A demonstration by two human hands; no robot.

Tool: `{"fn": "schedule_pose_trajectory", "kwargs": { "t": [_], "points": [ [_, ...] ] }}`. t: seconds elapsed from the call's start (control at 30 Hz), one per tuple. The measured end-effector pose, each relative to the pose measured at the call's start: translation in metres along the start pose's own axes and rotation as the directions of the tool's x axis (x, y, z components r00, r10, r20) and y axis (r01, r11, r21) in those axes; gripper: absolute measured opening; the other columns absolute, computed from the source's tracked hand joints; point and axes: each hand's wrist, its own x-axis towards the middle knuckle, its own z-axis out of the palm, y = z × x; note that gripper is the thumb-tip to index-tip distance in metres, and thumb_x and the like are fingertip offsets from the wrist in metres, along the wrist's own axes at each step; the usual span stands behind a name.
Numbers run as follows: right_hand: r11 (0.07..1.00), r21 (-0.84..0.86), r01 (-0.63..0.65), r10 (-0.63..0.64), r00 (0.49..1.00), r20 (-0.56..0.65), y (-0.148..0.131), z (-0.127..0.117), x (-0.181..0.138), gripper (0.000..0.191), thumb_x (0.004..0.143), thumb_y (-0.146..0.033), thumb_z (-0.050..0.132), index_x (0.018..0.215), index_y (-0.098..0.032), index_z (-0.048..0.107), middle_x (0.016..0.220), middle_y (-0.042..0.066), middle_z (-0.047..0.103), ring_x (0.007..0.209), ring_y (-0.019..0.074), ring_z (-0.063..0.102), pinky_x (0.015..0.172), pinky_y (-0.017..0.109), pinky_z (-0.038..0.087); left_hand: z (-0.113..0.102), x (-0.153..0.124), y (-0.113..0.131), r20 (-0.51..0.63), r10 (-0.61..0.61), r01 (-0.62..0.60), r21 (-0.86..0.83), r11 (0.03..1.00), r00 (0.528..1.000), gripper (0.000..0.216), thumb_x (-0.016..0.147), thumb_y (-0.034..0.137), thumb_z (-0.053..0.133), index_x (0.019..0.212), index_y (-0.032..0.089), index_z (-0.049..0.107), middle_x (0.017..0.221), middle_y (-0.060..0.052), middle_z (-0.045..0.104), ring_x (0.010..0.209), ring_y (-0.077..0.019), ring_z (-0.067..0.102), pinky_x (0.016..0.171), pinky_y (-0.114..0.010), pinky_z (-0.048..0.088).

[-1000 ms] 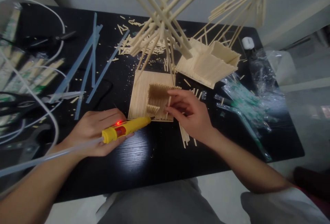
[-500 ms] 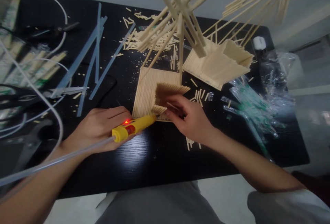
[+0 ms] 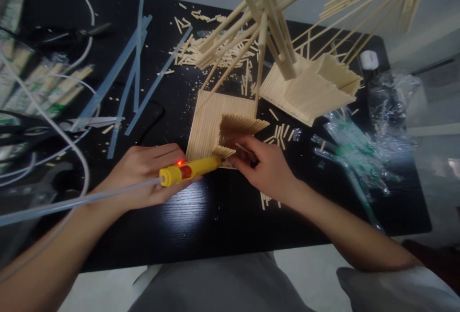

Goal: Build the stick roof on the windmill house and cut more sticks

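Observation:
My left hand (image 3: 147, 173) is closed around a yellow glue gun (image 3: 190, 170) with a red light lit. A long clear glue stick (image 3: 108, 197) runs out of its back end. The nozzle points right, at the lower edge of a small walled piece (image 3: 240, 124) made of short wooden sticks. That piece stands on a flat square base (image 3: 206, 115) of sticks laid side by side. My right hand (image 3: 269, 163) reaches in at the piece's right side, thumb and fingers pinched on a short wooden stick (image 3: 244, 148). Its fingertips are partly hidden by the walls.
Tall stick frames (image 3: 273, 19) rise from the base. Behind to the right stands a second stick model (image 3: 316, 86). Loose cut sticks (image 3: 223, 55), blue-tinted glue sticks (image 3: 125, 72), scissors (image 3: 93, 122), wrapped chopsticks (image 3: 53, 86) and plastic wrappers (image 3: 352, 134) lie about the black table (image 3: 223, 225).
The view has shifted slightly. The glue gun's nozzle stays by the walled piece, with its back end tilted a little higher. My right hand keeps nearly the same place and pinch.

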Motion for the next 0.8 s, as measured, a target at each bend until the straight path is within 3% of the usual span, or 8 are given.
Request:
{"fn": "schedule_pose_trajectory", "kwargs": {
  "t": [0.1, 0.33, 0.5, 0.8],
  "points": [
    [1.000, -0.012, -0.021, 0.021, 1.000, 0.009, 0.0002, -0.0002, -0.0003, 0.015, 0.095, -0.021, 0.066, 0.111, -0.021, 0.069, 0.083, -0.002, 0.070, 0.071, 0.0146, 0.064, 0.067, 0.027, 0.048, -0.0002, 0.0001, -0.0004, 0.038, 0.073, -0.074, 0.014, 0.997, 0.997, 0.021, 0.097, 0.032, 0.069, 0.082, 0.019, 0.063, 0.077, 0.001, 0.065, 0.063, -0.0097, 0.062, 0.051, -0.023, 0.041],
    [0.999, -0.039, -0.002, 0.003, 1.000, 0.014, 0.0009, -0.0002, 0.0004, 0.014, 0.097, -0.023, 0.066, 0.110, -0.021, 0.068, 0.077, -0.003, 0.066, 0.067, 0.0136, 0.060, 0.065, 0.026, 0.045, -0.0015, 0.0011, -0.0012, 0.034, 0.090, -0.091, 0.021, 0.996, 0.995, 0.020, 0.098, 0.034, 0.069, 0.086, 0.019, 0.063, 0.075, 0.001, 0.064, 0.060, -0.0102, 0.061, 0.049, -0.025, 0.039],
    [0.999, -0.034, 0.004, -0.003, 1.000, 0.010, 0.0024, 0.0005, -0.0001, 0.014, 0.097, -0.024, 0.067, 0.110, -0.020, 0.068, 0.078, -0.002, 0.066, 0.067, 0.0134, 0.060, 0.065, 0.026, 0.045, -0.0032, 0.0004, -0.0027, 0.036, 0.093, -0.094, 0.021, 0.995, 0.995, 0.028, 0.099, 0.031, 0.068, 0.077, 0.019, 0.056, 0.073, 0.002, 0.061, 0.060, -0.0088, 0.058, 0.051, -0.024, 0.038],
    [0.999, -0.027, 0.016, -0.016, 1.000, 0.008, 0.0026, 0.0008, -0.0006, 0.014, 0.096, -0.022, 0.067, 0.110, -0.021, 0.068, 0.078, -0.003, 0.066, 0.066, 0.0128, 0.059, 0.065, 0.026, 0.045, -0.0017, 0.0000, -0.0033, 0.026, 0.086, -0.087, 0.042, 0.995, 0.996, 0.029, 0.098, 0.031, 0.069, 0.076, 0.019, 0.054, 0.073, 0.003, 0.060, 0.060, -0.0093, 0.057, 0.052, -0.025, 0.038]
  ]
}}
